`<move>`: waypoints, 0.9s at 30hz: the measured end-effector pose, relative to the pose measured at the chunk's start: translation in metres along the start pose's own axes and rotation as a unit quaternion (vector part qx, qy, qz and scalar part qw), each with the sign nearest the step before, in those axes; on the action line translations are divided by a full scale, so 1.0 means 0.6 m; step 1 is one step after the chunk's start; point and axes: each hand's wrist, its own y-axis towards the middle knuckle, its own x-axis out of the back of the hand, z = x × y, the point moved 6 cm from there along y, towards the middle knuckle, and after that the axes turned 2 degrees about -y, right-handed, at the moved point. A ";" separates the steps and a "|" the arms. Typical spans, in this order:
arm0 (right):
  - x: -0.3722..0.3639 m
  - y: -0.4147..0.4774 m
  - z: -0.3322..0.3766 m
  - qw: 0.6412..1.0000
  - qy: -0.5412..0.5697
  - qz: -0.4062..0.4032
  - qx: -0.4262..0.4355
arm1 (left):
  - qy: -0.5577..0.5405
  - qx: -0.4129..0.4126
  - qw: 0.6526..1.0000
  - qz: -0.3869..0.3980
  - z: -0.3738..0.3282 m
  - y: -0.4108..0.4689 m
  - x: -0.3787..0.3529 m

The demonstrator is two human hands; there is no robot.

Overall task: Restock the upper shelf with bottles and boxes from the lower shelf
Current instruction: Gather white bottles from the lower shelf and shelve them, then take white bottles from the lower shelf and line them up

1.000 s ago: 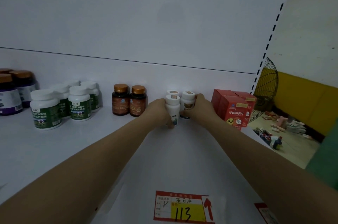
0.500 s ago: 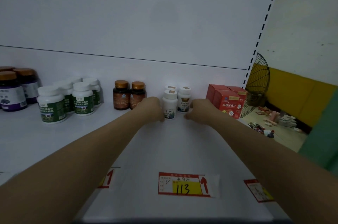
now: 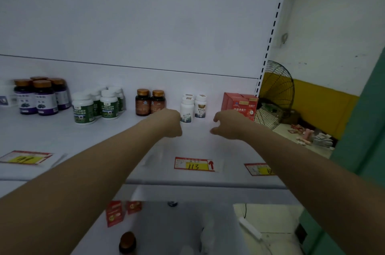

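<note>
- Straight beyond the 113 price tag [image 3: 194, 164], at the back of the upper shelf [image 3: 125, 150], a cluster of small white bottles [image 3: 186, 112] stands upright, with tan stickers on their caps.
- Beyond the tag and a little to its left, the left hand [image 3: 169, 122] is curled into a fist and holds nothing. Its knuckles are just beside the front white bottle; whether they touch it cannot be told.
- Beyond the tag and a little to its right, the right hand [image 3: 228, 124] has loosely curled fingers and its thumb held apart. It grips nothing, and bare shelf shows between it and the white bottles.
- Farther right of the tag, the red boxes [image 3: 240, 104] stand at the back of the shelf's right end, just behind the right hand.
- Beyond the tag to the left stand two amber bottles [image 3: 150, 104] with gold caps, then the green-labelled bottles [image 3: 95, 105], and farthest left the purple-labelled bottles [image 3: 39, 96].
- Level with the tag along the shelf's front, a second price tag [image 3: 25, 157] lies well to its left. A third price tag [image 3: 259, 169] lies to its right, partly hidden by the right forearm.
- Below the tag, the lower shelf [image 3: 187, 223] holds small red boxes [image 3: 115, 214] and a brown-capped bottle [image 3: 127, 242].
- Far right of the tag, past the shelf's upright, a wire-caged fan [image 3: 275, 94] stands on the floor.
</note>
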 end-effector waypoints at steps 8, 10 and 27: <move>0.032 -0.137 0.013 0.997 -0.016 -0.039 0.064 | -0.022 -0.004 0.998 -0.065 -0.059 -0.143 0.021; 0.041 -0.175 0.022 0.995 -0.011 -0.054 0.081 | -0.022 -0.020 0.995 -0.093 -0.083 -0.182 0.025; -0.245 -0.337 0.047 0.986 0.112 0.122 0.031 | -0.044 -0.034 0.997 0.060 0.003 -0.363 -0.272</move>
